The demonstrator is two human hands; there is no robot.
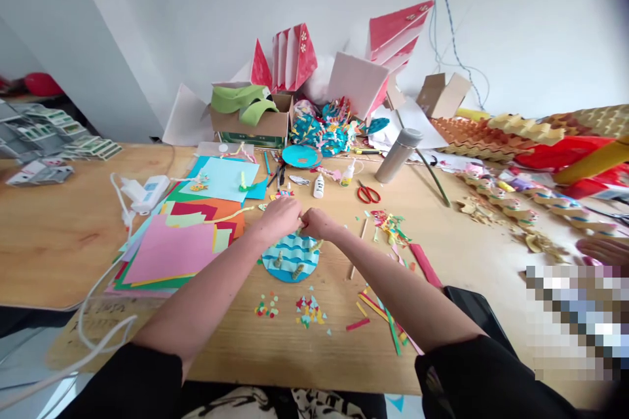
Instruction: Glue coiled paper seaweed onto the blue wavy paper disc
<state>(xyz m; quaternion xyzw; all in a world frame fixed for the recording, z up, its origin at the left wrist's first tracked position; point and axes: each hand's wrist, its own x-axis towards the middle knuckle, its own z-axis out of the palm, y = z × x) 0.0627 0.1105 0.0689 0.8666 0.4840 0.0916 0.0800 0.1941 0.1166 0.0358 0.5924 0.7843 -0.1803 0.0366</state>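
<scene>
My left hand [281,216] and my right hand [319,224] meet fingertip to fingertip over the far edge of a round blue disc [265,263]. Wavy light-blue paper strips [291,254] cross the disc. Both hands are closed in a pinch, and what lies between the fingers is too small and covered to make out. Three short, twisted, yellowish-brown pieces stand or lie on the disc: one [297,270] near the front, one [278,260] at left, one [316,246] at right. My hands hide the disc's far edge.
Coloured paper sheets [167,249] are stacked left, beside a white power strip [150,193]. Paper bits [309,309] lie in front; paper strips [386,314] and a black phone [479,314] lie right. Beyond stand a glue bottle [319,186], red scissors [368,194] and a flask [399,156].
</scene>
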